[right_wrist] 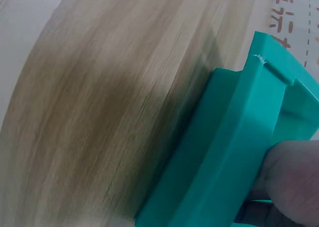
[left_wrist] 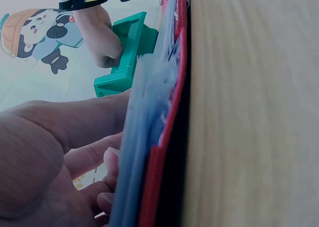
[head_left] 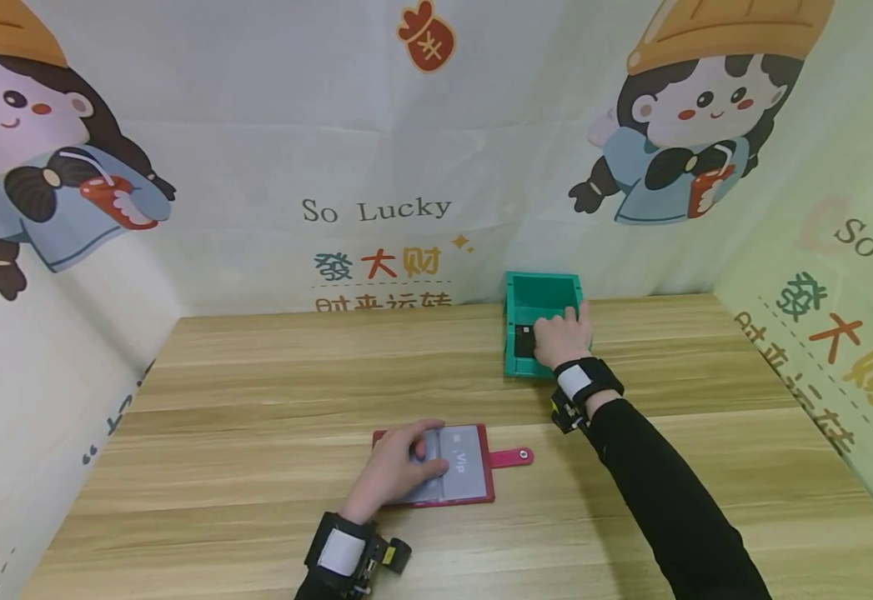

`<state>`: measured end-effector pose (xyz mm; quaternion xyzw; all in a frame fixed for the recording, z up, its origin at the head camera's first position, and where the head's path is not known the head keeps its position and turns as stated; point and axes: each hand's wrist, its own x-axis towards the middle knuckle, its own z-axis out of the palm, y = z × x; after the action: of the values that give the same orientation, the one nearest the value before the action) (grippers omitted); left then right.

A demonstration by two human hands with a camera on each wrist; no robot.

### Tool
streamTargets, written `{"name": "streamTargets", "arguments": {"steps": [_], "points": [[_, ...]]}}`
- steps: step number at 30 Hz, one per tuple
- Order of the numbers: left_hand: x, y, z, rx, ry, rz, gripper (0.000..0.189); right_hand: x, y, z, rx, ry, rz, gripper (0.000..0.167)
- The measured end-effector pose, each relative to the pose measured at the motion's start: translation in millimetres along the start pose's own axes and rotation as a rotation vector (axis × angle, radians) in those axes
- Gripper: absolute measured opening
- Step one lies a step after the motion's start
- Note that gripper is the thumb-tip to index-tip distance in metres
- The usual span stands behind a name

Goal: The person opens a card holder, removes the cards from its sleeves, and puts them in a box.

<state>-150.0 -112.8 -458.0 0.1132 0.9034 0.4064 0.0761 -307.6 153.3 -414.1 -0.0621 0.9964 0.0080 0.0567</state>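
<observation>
An open card holder [head_left: 468,462] with a red cover and clear sleeves lies on the table; a pale card lettered "Vip" shows in a sleeve. My left hand [head_left: 398,467] rests over its left part, thumb stretched across the sleeves. The left wrist view shows the sleeves [left_wrist: 132,152] edge-on beside my fingers. At the back, my right hand [head_left: 564,337] reaches into a green box [head_left: 511,304], over its right side. Beside that hand, a black card-like piece [head_left: 524,342] lies inside the box. My right fingertips are partly hidden, and I cannot tell whether they pinch anything.
A pink strap [head_left: 511,457] with a snap sticks out to the right of the card holder. The wooden table [head_left: 256,400] ends at printed cloth walls [head_left: 256,150] at the back and sides. The green box stands close to the back wall.
</observation>
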Motion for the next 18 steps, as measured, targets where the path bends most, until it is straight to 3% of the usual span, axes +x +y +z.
{"name": "streamTargets", "arguments": {"steps": [3,6,13,18], "points": [[-0.4,0.2,-0.2,-0.003,0.000,0.002,0.051,-0.3,-0.2,-1.7,0.010,0.025,-0.017,0.021],[-0.3,0.6,-0.2,-0.004,0.003,0.005,0.051,-2.2,-0.6,-2.2,0.036,0.104,-0.034,0.012],[-0.4,0.6,0.1,0.004,0.004,0.003,0.051,-12.7,-3.9,1.3,0.213,0.420,-0.077,0.039],[0.2,0.2,0.3,0.007,0.006,0.005,0.051,-27.0,-8.8,2.3,0.353,0.578,-0.091,0.037]]}}
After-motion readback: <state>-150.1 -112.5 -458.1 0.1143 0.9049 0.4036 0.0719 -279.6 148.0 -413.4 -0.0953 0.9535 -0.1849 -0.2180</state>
